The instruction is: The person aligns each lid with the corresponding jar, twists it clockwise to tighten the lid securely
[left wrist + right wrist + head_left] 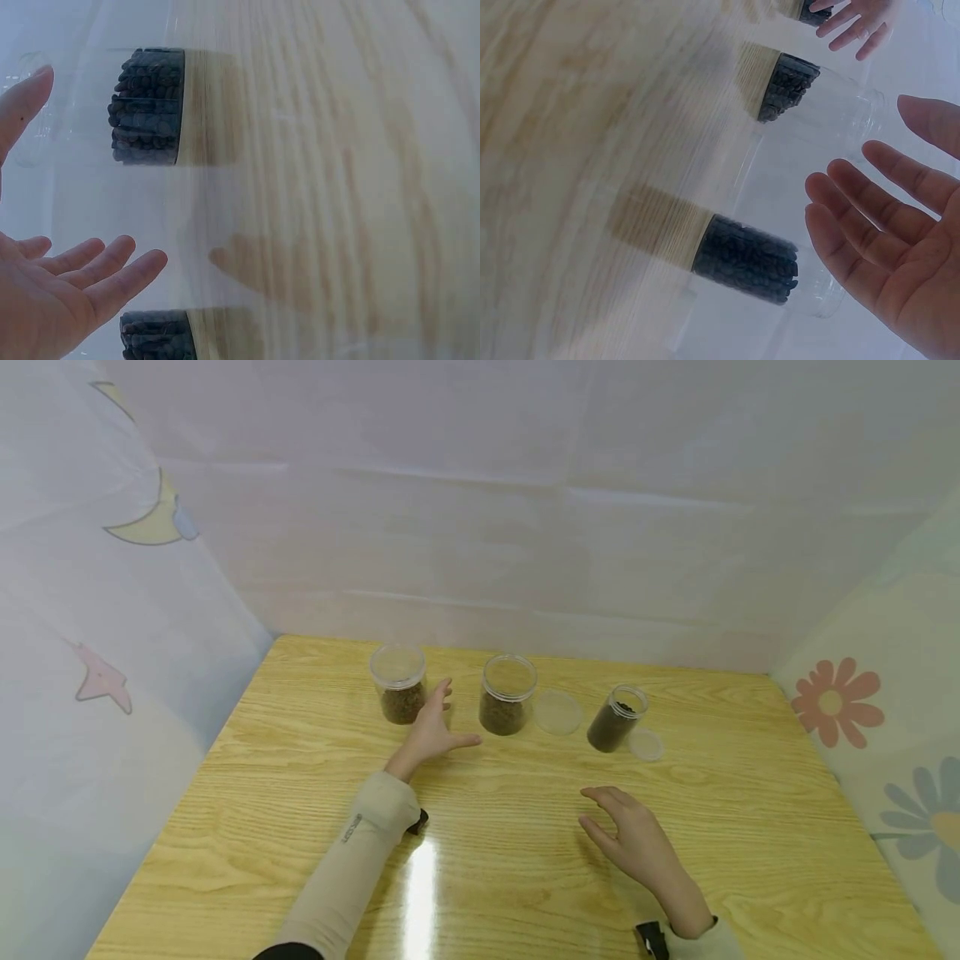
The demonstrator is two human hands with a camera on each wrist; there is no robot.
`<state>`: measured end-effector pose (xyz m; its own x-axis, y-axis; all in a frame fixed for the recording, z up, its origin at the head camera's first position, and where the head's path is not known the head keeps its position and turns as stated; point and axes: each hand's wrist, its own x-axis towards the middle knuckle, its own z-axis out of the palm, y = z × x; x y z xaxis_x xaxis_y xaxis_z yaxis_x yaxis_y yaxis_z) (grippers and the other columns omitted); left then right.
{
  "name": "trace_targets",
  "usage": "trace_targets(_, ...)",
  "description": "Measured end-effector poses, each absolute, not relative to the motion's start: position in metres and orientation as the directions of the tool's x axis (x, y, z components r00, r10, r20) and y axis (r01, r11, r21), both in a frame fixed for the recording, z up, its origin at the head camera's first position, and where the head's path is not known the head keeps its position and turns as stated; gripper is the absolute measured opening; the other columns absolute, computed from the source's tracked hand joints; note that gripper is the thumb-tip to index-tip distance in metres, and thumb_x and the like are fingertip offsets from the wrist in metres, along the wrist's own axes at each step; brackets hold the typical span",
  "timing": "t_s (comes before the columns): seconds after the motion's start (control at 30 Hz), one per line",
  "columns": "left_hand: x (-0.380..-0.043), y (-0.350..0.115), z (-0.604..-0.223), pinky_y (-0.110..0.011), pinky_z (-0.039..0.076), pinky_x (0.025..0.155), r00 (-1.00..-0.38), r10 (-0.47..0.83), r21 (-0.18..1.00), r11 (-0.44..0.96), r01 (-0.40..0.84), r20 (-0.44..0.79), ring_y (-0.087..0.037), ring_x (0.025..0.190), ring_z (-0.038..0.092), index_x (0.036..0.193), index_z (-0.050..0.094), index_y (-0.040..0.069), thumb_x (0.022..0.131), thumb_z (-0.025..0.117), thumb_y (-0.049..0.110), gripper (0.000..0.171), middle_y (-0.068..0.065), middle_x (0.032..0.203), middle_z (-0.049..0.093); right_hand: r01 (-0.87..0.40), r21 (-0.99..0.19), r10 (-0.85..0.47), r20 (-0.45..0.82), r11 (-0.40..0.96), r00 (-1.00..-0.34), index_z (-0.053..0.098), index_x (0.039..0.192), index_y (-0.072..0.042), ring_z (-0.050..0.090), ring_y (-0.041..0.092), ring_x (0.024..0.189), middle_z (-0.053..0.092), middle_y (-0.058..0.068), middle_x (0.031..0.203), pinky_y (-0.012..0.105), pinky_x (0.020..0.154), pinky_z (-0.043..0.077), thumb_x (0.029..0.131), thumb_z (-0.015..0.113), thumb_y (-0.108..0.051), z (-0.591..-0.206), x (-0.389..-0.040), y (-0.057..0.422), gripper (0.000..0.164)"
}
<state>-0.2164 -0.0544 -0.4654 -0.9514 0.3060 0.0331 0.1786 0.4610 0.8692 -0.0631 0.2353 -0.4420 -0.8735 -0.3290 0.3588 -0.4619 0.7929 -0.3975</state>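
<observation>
Left hand [429, 735]: spread wide, holding nothing, between the wide, clear, cylindrical, plastic-looking left jar [401, 700] and matching middle jar [504, 712], both part-filled with dark granules [148, 109]. Right hand [633, 837]: loosely open, empty, nearest the slim clear cylindrical jar [610, 727]. Advisable: encircle low, keep upright.

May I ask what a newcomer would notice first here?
Probably the three transparent cylindrical jars of small dark pieces, toward the back of the yellowish wooden table. Next, the bare left hand between the left jar and middle jar, the bare right hand nearer the camera.
</observation>
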Motion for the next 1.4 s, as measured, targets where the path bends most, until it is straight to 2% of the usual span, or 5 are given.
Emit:
trace_targets(0.27,-0.223,-0.044,-0.470,-0.052,0.038,0.094,-0.944,0.327,0.869,0.456,0.193,0.038,-0.041,0.122,0.037,0.145,0.007,0.005,0.066,0.083,0.027,0.112,-0.023,0.142,0.025,-0.463,-0.403,-0.329,0.358,0.789,-0.874,0.062,0.105,0.004,0.062,0.031,0.088,0.064,0.014,0.100,0.041,0.070,0.053,0.074,0.073,-0.006,-0.442,-0.065,0.236,0.034)
trace_targets(0.63,-0.224,-0.033,-0.467,-0.051,0.037,0.096,-0.946,0.321,0.859,0.475,0.192,0.034,-0.041,0.121,0.037,0.145,0.007,0.006,0.065,0.084,0.024,0.112,-0.023,0.142,0.026,-0.437,-0.435,-0.314,0.327,0.787,-0.891,0.062,0.105,0.003,0.061,0.032,0.091,0.063,0.014,0.102,0.043,0.073,0.052,0.077,0.072,-0.009,-0.443,-0.062,0.236,0.032)
trace_targets(0.8,-0.226,-0.030,-0.469,-0.052,0.037,0.095,-0.947,0.319,0.853,0.483,0.197,0.038,-0.041,0.121,0.037,0.145,0.007,0.007,0.065,0.083,0.028,0.113,-0.023,0.142,0.026,-0.412,-0.449,-0.302,0.298,0.793,-0.906,0.062,0.107,0.002,0.061,0.031,0.092,0.063,0.014,0.104,0.043,0.074,0.052,0.078,0.071,-0.011,-0.442,-0.060,0.235,0.033)
trace_targets(1.2,-0.229,-0.024,-0.478,-0.051,0.033,0.099,-0.944,0.323,0.875,0.433,0.216,0.073,-0.041,0.127,0.030,0.146,0.005,0.008,0.066,0.083,0.027,0.113,-0.025,0.144,0.019,-0.403,-0.454,-0.292,0.297,0.795,-0.909,0.062,0.106,0.000,0.062,0.029,0.089,0.063,0.011,0.102,0.040,0.072,0.053,0.078,0.072,-0.015,-0.445,-0.059,0.238,0.033)
trace_targets(1.4,-0.234,-0.018,-0.478,-0.049,0.033,0.100,-0.945,0.320,0.866,0.454,0.209,0.061,-0.038,0.128,0.030,0.146,0.005,0.009,0.066,0.082,0.031,0.113,-0.022,0.145,0.020,-0.407,-0.452,-0.293,0.302,0.794,-0.907,0.062,0.106,0.000,0.062,0.029,0.090,0.063,0.011,0.102,0.040,0.072,0.053,0.078,0.072,-0.015,-0.445,-0.059,0.240,0.033)
